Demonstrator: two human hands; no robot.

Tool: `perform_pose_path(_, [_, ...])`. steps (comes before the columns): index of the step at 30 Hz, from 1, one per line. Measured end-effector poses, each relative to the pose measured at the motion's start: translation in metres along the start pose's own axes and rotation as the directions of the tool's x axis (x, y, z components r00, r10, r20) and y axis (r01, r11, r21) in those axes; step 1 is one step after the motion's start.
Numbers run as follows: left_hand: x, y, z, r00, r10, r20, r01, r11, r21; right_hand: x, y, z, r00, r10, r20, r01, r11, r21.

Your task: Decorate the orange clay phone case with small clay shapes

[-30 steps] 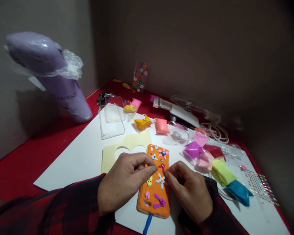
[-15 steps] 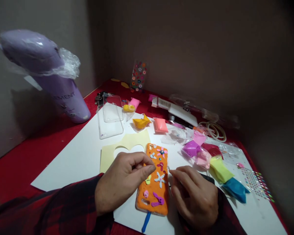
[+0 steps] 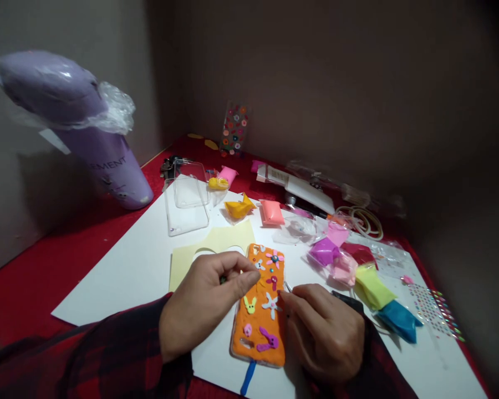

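A phone case covered in orange clay (image 3: 255, 316) lies on the white sheet, decorated with small clay bunnies, flowers and beads. Over its upper left part, my left hand (image 3: 210, 296) is closed in a pinch, thumb against forefinger. Whatever sits between those fingertips is too small to make out; a dark greenish spot shows inside the curled fingers. My right hand (image 3: 326, 332) is closed at the case's right edge, fingertips beside the white clay flower (image 3: 271, 305). A thin silvery tip (image 3: 288, 287) pokes out by its forefinger; the rest is hidden. A blue clay tool (image 3: 248, 378) sticks out beneath the case.
Behind the case lie yellow cut paper (image 3: 183, 266), clear phone cases (image 3: 187, 228) and an orange clay packet (image 3: 240, 207). Clay packets (image 3: 374, 285) and a gem sticker sheet (image 3: 430, 310) are to the right. A wrapped purple object (image 3: 112, 166) stands at the left.
My right hand has shifted slightly left, its fingertips now at the case's edge. My left hand has moved a little up and left, uncovering the yellow bunny.
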State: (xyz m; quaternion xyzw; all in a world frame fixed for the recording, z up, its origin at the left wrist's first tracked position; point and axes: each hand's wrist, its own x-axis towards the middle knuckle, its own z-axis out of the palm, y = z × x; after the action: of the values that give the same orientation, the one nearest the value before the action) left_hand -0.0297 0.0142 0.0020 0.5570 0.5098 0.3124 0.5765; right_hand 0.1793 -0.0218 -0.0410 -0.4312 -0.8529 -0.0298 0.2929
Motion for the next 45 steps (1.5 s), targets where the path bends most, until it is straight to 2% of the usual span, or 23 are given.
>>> perform_pose_path(3, [0.002, 0.002, -0.001, 0.996, -0.093, -0.007, 0.091, 0.979, -0.185, -0.002, 0.002, -0.002, 1.0, -0.007, -0.007, 0.008, 0.999, 0.038])
perform_pose_path(7, [0.002, 0.005, 0.0, 0.978, -0.21, 0.017, 0.201, 0.904, -0.378, -0.001, 0.002, 0.0, 1.0, -0.006, -0.002, 0.006, 0.999, 0.044])
perform_pose_path(10, [0.001, 0.005, 0.001, 0.974, -0.221, 0.037, 0.211, 0.844, -0.493, 0.0, 0.001, 0.002, 1.0, 0.012, 0.012, -0.013, 1.0, 0.022])
perform_pose_path(13, [0.002, 0.003, 0.0, 0.981, -0.191, 0.02, 0.169, 0.809, -0.564, 0.001, 0.0, 0.003, 0.999, 0.036, 0.019, -0.036, 0.999, -0.003])
perform_pose_path(21, [0.006, 0.001, -0.001, 0.99, -0.138, -0.008, 0.109, 0.813, -0.572, -0.007, 0.006, 0.001, 1.0, 0.027, -0.016, -0.026, 0.999, 0.04])
perform_pose_path(26, [0.006, -0.004, -0.002, 0.986, -0.158, 0.056, 0.16, 0.784, -0.599, -0.007, 0.008, 0.0, 0.999, -0.044, -0.031, 0.045, 0.999, 0.022])
perform_pose_path(33, [0.002, -0.006, -0.002, 0.986, -0.153, 0.071, 0.166, 0.794, -0.585, -0.003, 0.006, 0.0, 0.997, -0.039, -0.064, 0.043, 0.997, 0.071])
perform_pose_path(37, [0.003, -0.006, 0.0, 0.979, -0.157, 0.131, 0.204, 0.778, -0.595, 0.001, 0.002, -0.002, 0.992, -0.07, -0.108, 0.08, 0.992, 0.093])
perform_pose_path(39, [0.002, -0.005, 0.001, 0.968, -0.174, 0.18, 0.248, 0.764, -0.596, 0.002, -0.003, 0.0, 0.988, -0.043, -0.152, 0.06, 0.991, 0.115])
perform_pose_path(43, [0.001, -0.004, 0.005, 0.948, -0.186, 0.258, 0.308, 0.739, -0.599, 0.003, -0.015, 0.005, 0.946, 0.154, -0.286, -0.096, 0.974, 0.205])
perform_pose_path(45, [0.001, -0.005, 0.006, 0.944, -0.176, 0.279, 0.315, 0.729, -0.607, 0.006, -0.021, 0.004, 0.94, 0.168, -0.297, -0.111, 0.974, 0.199])
